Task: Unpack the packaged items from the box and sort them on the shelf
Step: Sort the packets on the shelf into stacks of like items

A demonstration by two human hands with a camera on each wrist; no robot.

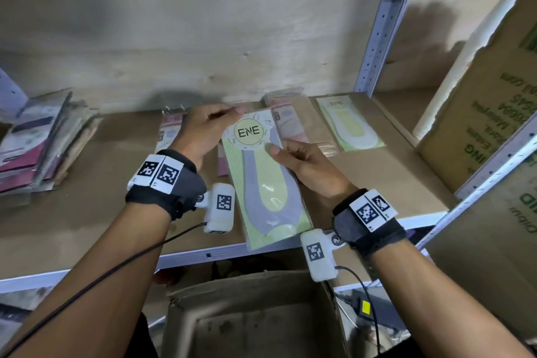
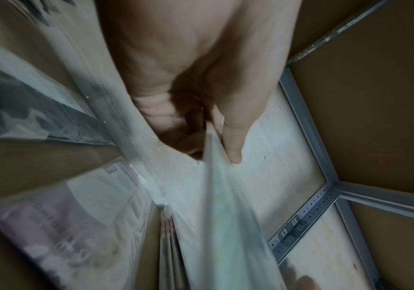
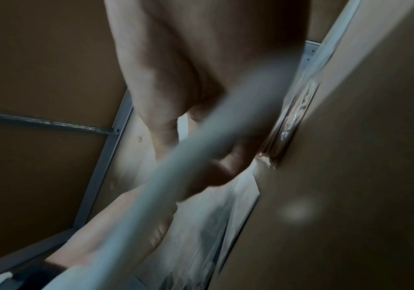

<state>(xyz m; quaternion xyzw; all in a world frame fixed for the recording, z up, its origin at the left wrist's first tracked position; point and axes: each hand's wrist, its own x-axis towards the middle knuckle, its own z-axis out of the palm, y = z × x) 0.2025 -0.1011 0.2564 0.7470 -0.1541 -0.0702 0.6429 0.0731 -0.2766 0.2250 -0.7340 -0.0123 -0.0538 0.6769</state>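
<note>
Both hands pinch the slick clear-wrapped green-and-grey ENE sock packet (image 1: 263, 180) above the brown shelf board (image 1: 377, 171), left hand (image 1: 203, 131) topside, right hand (image 1: 302, 160) alongside — one slip drops it into the open cardboard box (image 1: 186, 325)

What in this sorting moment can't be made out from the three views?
- Inside of the open box: head view, dark, and the bottom edge cuts it off.
- Pink packs on the shelf: head view, partly hidden by the left hand and the green ENE pack.
- Right hand fingers under that pack: hidden in head view, smeared in the right wrist view.
- Pack print in the left wrist view: motion blur.
</note>
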